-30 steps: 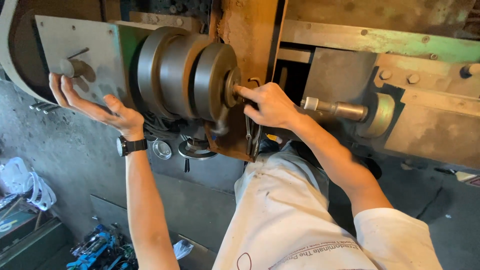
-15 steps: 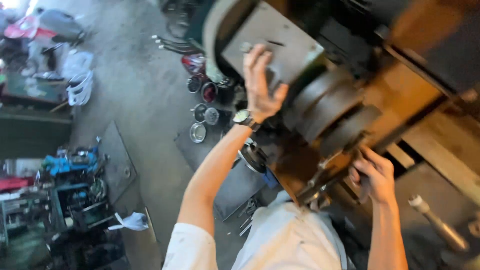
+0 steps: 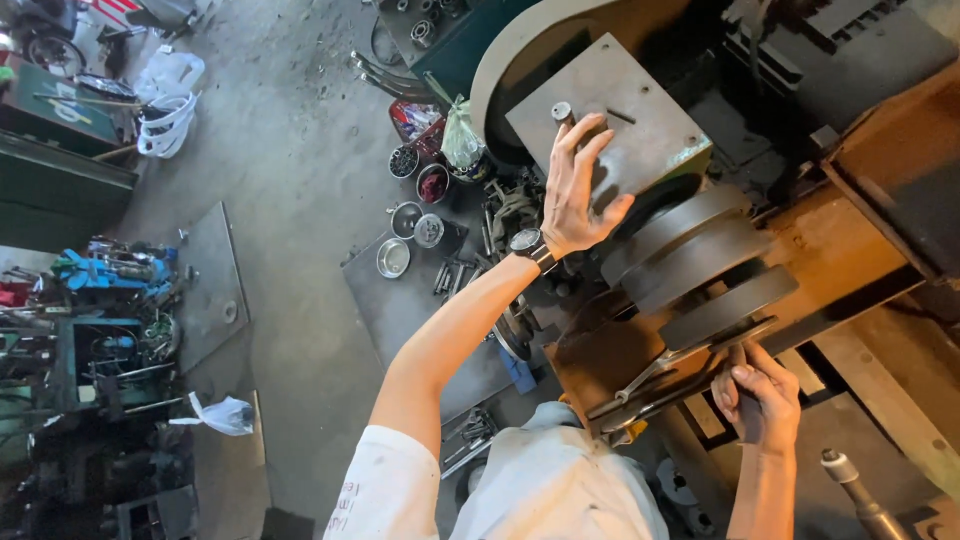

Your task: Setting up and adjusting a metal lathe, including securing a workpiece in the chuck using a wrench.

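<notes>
My left hand [image 3: 578, 190] rests flat, fingers apart, on a grey metal plate [image 3: 640, 110] of a large machine, fingertips by a small round knob [image 3: 562, 111]. A wristwatch [image 3: 527, 243] is on that wrist. My right hand [image 3: 757, 393] is curled against the rusty brown machine frame [image 3: 830, 250], just under a stack of dark stepped pulley discs [image 3: 705, 265]. A long metal wrench [image 3: 650, 372] lies along the frame next to that hand; whether the fingers grip it is unclear.
Small metal bowls [image 3: 410, 235] with parts, bolts and a plastic bag [image 3: 462, 135] lie on the concrete floor [image 3: 290, 180] left of the machine. A blue tool cluster [image 3: 110, 270] and green benches stand at far left. A steel shaft [image 3: 850, 480] sticks out at lower right.
The view has swung and tilted, so the machine now sits at upper right. My left hand stays on the grey plate; my right hand has shifted from the pulley hub to under the discs.
</notes>
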